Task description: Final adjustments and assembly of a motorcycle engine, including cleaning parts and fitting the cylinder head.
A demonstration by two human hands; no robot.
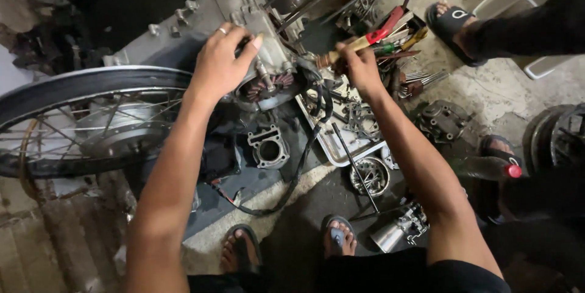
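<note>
My left hand (222, 61), with a ring on one finger, rests on top of a grey motorcycle engine case (244, 9) lying on the floor, fingers spread over its upper edge. Below that hand the engine's coil ring with copper windings (268, 85) shows. My right hand (359, 64) grips a tool with a wooden handle (350, 46) whose metal end points left at the engine's side. Black cables (304, 146) hang from the engine down to the floor.
A spoked wheel (79, 122) lies at left. A cylinder block (268, 146) sits below the engine, beside a white tray (332, 146) of parts. A box of hand tools (399, 34) is behind. Another person's sandalled feet (454, 25) are at right. My feet (338, 235) are below.
</note>
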